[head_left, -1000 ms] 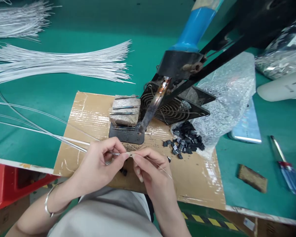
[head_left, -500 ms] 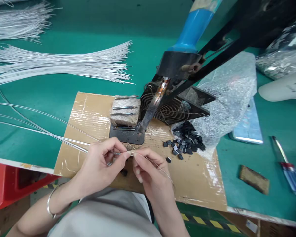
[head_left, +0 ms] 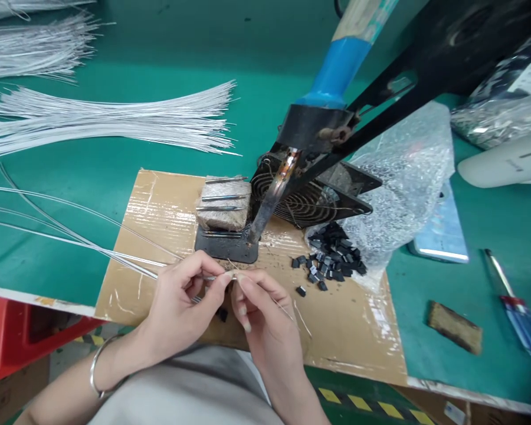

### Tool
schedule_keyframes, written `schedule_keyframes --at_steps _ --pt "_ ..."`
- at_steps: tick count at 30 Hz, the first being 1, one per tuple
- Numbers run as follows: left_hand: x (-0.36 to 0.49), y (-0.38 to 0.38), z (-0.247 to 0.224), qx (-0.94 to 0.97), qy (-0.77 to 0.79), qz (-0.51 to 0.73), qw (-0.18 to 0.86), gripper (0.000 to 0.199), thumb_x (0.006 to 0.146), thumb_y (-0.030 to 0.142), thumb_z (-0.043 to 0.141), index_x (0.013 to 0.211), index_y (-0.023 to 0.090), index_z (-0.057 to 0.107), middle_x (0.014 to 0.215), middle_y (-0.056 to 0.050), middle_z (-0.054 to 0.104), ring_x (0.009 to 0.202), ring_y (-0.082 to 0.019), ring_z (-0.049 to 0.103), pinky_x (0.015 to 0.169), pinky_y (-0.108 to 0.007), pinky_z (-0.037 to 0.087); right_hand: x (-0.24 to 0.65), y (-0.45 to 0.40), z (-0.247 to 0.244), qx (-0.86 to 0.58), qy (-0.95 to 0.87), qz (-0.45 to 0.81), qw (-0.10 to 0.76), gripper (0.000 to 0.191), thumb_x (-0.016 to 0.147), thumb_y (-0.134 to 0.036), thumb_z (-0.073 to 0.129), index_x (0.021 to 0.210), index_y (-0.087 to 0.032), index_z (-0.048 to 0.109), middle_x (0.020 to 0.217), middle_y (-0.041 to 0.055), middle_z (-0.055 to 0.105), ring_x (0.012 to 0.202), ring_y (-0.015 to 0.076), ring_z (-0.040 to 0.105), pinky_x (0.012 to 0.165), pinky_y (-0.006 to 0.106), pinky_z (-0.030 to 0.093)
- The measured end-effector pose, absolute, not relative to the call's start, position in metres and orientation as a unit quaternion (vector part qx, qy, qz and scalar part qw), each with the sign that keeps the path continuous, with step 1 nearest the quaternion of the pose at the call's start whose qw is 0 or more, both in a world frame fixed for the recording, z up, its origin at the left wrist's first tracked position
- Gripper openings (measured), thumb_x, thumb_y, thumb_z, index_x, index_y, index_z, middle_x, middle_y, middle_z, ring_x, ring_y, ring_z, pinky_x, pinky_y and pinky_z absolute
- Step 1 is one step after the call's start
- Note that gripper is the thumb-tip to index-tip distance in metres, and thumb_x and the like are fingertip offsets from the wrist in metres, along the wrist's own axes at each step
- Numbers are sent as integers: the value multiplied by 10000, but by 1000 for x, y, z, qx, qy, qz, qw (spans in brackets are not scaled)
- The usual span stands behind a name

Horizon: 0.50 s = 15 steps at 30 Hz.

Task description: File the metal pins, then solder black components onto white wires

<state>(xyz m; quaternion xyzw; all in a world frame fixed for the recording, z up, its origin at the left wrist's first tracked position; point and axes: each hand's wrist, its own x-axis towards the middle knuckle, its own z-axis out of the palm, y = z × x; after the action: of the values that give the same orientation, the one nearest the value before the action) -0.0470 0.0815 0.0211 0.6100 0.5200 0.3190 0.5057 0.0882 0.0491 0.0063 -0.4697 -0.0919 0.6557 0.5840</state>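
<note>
My left hand (head_left: 177,304) is closed around several thin white wires (head_left: 135,258), which trail off to the left over the cardboard. Its thumb and forefinger pinch tips against those of my right hand (head_left: 268,313), almost touching. The right hand is closed too, pinching a thin wire whose pale tail (head_left: 303,319) sticks out past its knuckles; the pinched ends are hidden by the fingertips. Just beyond both hands, the tip of a blue-handled soldering iron (head_left: 272,198) points down at a black plate (head_left: 243,252). A small dark piece (head_left: 222,314) lies under the left hand.
A cardboard sheet (head_left: 349,336) covers the bench front. On it are a fibrous block (head_left: 223,219) with metal rods, a black fan (head_left: 310,198) and a pile of small black connectors (head_left: 336,254). White wire bundles (head_left: 115,121) lie left; a screwdriver (head_left: 520,319) lies right.
The view has shifted slightly. My right hand has turned a little and drawn closer to the left, and the thin wire tail now hangs lower beside it. Left hand stays pinched.
</note>
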Motion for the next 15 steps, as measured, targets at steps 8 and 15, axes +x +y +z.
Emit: schedule_keyframes --at_steps 8,15 --pt "-43 83 23 588 528 324 521 200 966 278 616 784 194 614 607 39 529 516 -104 434 477 -244 316 88 49 7 -475 -89 650 586 245 704 -447 910 719 -222 815 492 -34 561 412 54 416 376 162 333" --pt "-43 83 26 582 525 309 539 199 964 286 613 787 195 615 621 39 529 522 -104 423 484 -240 322 92 49 7 -467 -100 666 573 232 722 -424 902 715 -213 806 520 -37 563 416 54 451 377 160 360"
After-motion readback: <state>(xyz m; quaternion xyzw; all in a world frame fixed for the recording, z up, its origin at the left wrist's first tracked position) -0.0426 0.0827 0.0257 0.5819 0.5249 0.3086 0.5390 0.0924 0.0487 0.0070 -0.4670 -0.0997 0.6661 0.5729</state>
